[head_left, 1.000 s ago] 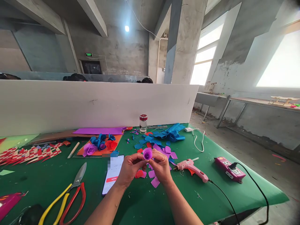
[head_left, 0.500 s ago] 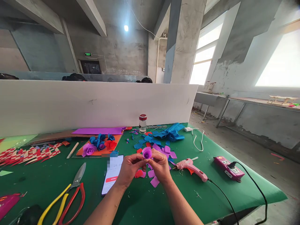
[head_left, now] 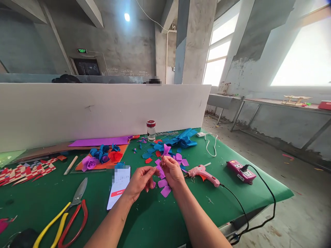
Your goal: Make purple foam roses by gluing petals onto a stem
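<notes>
My right hand (head_left: 172, 170) is closed in a pinch at the base of a purple paper flower (head_left: 167, 149), which stands up above the fingertips and shows its side. Just left of it, my left hand (head_left: 141, 179) has its thumb and forefinger pressed together. Whatever may be between those fingers is too small to make out. Loose purple petals (head_left: 165, 190) lie on the green table below and behind the hands. Close to my right wrist rests a pink hot glue gun (head_left: 201, 173), its cord running right.
A phone (head_left: 119, 186) and open scissors (head_left: 74, 206) lie to the left. Finished blue, red and purple flowers (head_left: 90, 163) sit on orange paper. Behind are a red-lidded jar (head_left: 151, 131), blue crepe paper (head_left: 183, 138) and a white partition (head_left: 103, 113). A purple power strip (head_left: 240, 171) is at right.
The flower has tipped from facing me to a side view, now in my right hand alone. My left hand has moved down and away from it. The camera view has shifted somewhat.
</notes>
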Demonstrator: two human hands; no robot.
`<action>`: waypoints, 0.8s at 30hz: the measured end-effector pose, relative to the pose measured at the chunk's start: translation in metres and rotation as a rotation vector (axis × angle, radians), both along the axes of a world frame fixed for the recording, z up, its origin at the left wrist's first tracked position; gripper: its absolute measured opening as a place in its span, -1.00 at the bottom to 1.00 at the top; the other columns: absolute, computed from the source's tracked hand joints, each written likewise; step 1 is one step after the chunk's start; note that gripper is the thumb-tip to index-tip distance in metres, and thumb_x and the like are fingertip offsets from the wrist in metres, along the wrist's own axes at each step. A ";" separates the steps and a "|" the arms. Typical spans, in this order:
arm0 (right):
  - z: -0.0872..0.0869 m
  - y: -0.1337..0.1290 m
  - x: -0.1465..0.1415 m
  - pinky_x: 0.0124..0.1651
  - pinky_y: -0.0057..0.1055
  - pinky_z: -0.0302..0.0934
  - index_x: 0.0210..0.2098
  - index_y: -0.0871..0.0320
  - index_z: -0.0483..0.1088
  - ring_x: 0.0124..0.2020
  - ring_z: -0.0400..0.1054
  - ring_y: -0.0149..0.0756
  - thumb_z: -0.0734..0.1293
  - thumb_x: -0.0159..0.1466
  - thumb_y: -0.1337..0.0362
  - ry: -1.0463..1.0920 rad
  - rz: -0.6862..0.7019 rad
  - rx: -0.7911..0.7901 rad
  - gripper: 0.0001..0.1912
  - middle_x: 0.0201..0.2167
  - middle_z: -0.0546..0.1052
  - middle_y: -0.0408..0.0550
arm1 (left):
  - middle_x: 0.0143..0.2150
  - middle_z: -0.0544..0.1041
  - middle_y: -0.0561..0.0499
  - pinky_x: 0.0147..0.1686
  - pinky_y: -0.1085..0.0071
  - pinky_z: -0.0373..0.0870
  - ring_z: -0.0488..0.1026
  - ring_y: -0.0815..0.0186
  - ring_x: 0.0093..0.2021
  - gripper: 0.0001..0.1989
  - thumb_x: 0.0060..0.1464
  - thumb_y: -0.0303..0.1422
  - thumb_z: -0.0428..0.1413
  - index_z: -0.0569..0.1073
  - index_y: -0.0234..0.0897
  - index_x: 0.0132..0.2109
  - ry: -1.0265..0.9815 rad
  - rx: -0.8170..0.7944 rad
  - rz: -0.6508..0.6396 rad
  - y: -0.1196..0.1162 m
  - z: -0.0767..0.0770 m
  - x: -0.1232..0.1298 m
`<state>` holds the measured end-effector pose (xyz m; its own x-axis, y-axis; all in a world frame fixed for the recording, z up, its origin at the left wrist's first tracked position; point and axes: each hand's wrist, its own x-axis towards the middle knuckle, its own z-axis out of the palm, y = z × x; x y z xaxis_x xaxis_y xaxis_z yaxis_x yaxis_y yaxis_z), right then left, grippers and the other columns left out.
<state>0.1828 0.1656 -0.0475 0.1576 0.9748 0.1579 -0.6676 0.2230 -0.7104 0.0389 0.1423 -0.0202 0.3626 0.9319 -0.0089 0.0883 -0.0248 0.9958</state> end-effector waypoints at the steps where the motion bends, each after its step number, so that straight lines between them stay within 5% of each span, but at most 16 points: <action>1: 0.001 -0.001 -0.001 -0.37 -0.44 0.16 -0.64 0.15 0.41 -0.51 0.22 -0.42 0.54 -0.10 0.13 -0.003 0.007 0.000 -0.71 -0.63 0.36 -0.20 | -0.37 0.58 -0.07 -0.77 0.58 0.11 0.33 0.48 -0.67 -0.61 0.05 -0.05 0.13 0.56 -0.32 -0.24 -0.003 -0.003 -0.014 -0.001 -0.001 0.002; 7: 0.006 -0.009 -0.008 -0.38 -0.43 0.18 -0.53 0.15 0.52 -0.46 0.30 -0.37 0.52 -0.04 0.20 -0.066 0.018 0.015 -0.82 -0.54 0.50 -0.14 | -0.34 0.58 -0.02 -0.73 0.57 0.17 0.34 0.48 -0.65 -0.70 0.00 -0.16 0.21 0.54 -0.29 -0.20 -0.132 -0.001 -0.008 -0.002 -0.003 0.003; 15: 0.013 -0.017 -0.009 -0.18 -0.36 0.26 -0.50 0.10 0.53 -0.26 0.43 -0.24 0.52 -0.03 0.22 -0.178 -0.026 0.109 -0.86 -0.46 0.55 -0.16 | -0.70 0.40 0.15 -0.68 0.54 0.26 0.29 0.46 -0.70 -0.81 -0.06 -0.27 0.29 0.55 -0.28 -0.32 -0.227 0.065 0.069 -0.002 0.001 0.002; 24: 0.013 -0.019 -0.008 -0.18 -0.37 0.25 -0.28 0.08 0.54 -0.33 0.41 -0.31 0.54 -0.04 0.24 -0.206 0.133 0.112 -0.69 -0.42 0.55 -0.17 | -0.62 0.42 0.12 -0.70 0.56 0.26 0.29 0.48 -0.67 -0.81 -0.09 -0.29 0.31 0.55 -0.31 -0.35 -0.359 -0.012 0.070 0.002 -0.004 0.000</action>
<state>0.1746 0.1470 -0.0345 -0.0169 0.9595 0.2811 -0.5404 0.2278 -0.8100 0.0394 0.1443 -0.0239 0.2798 0.9553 0.0957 -0.2656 -0.0188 0.9639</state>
